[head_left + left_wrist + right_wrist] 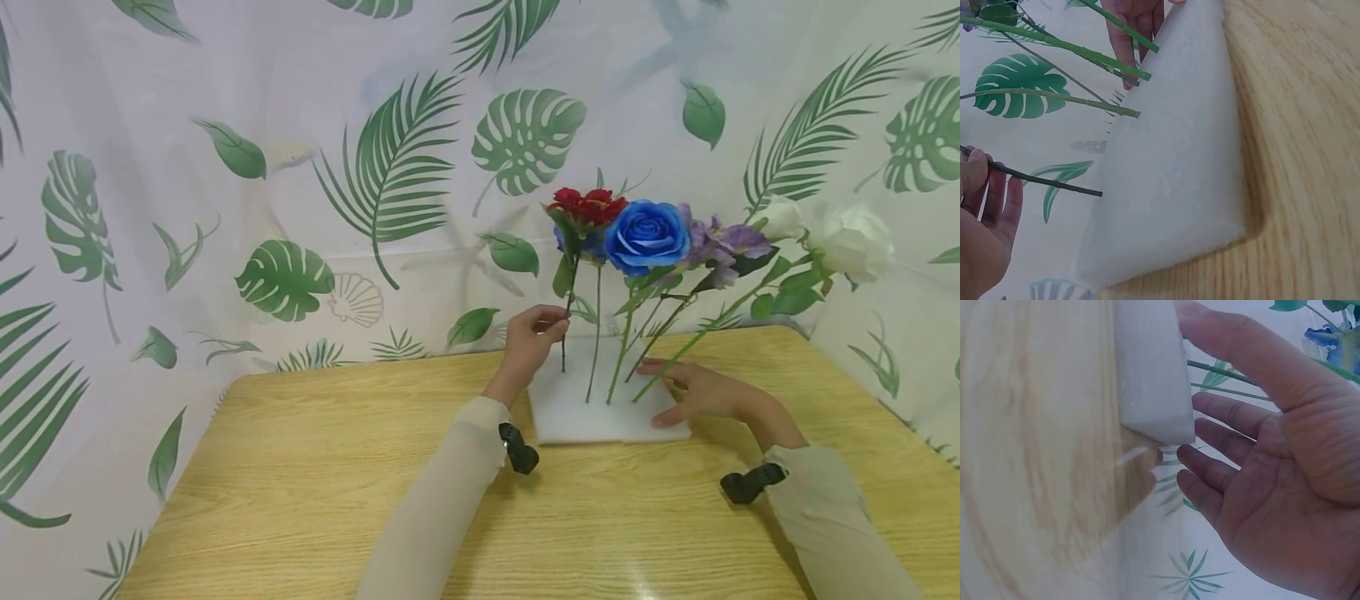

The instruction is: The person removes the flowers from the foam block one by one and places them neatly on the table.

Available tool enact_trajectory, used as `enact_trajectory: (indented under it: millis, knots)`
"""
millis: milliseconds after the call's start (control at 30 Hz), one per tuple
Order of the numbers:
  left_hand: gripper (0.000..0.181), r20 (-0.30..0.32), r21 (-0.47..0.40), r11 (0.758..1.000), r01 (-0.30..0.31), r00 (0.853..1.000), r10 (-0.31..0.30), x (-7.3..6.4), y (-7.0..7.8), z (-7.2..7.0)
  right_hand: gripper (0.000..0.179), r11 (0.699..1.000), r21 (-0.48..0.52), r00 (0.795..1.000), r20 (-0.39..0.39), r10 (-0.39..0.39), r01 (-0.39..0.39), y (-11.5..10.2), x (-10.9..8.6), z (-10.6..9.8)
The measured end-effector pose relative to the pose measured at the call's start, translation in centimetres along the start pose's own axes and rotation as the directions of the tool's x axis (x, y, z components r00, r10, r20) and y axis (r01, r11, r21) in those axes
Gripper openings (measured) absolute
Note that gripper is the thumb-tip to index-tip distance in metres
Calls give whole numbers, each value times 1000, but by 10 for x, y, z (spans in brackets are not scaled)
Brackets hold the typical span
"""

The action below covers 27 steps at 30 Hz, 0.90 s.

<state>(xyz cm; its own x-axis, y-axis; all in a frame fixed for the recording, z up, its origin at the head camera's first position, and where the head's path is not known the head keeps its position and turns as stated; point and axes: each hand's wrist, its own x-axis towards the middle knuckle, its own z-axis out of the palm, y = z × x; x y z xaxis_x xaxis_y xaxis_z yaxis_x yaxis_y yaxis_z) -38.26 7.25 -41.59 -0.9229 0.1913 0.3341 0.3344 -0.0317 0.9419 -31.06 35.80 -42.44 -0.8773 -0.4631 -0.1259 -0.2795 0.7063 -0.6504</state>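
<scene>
A white foam block [558, 412] lies on the table with several artificial flowers upright or leaning in it. My left hand [528, 346] pinches the dark stem [1054, 182] of a red flower [588, 207] between thumb and fingers; the stem's lower end meets the foam near its back left. Beside it stand a blue rose [648, 237], a purple flower [723, 242] and white roses [855, 242], which lean right. At the block's right side, my right hand [705, 392] spreads its fingers, with the thumb on the foam edge [1154, 369].
The wooden table [322, 483] extends left and in front of the block. Behind it hangs a white cloth [420, 317] printed with green leaves. A black wrist camera [519, 448] sits on the left sleeve, another black camera [752, 483] on the right.
</scene>
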Motion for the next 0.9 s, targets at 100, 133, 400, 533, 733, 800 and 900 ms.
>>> enact_trajectory:
  millis: [100,133,400,533,733,800,900]
  knots:
    - [16,-10,-3,1000,2,1000,-2,2,-4,0,86,1000,12,1000,0,-4,4,0,0,1]
    - [16,-12,-5,1000,0,1000,0,2,-4,-1,86,1000,12,1000,0,-4,4,0,0,1]
    - [17,-18,-30,1000,2,1000,-3,0,-3,-3,86,999,37,1000,6,-22,22,-2,0,1]
    - [16,-16,-34,999,19,1000,-20,0,-4,-5,86,999,38,999,8,-32,31,-2,1,0]
    - [17,-18,-61,998,30,999,-32,0,-5,-6,86,999,31,1000,10,-22,22,-4,1,-1]
    - [17,-17,-67,997,30,999,-31,0,-6,-6,87,999,33,1000,14,-18,17,-4,1,-1]
    - [17,-10,-65,997,32,999,-33,0,-7,-7,86,999,39,1000,19,-15,15,-3,1,0]
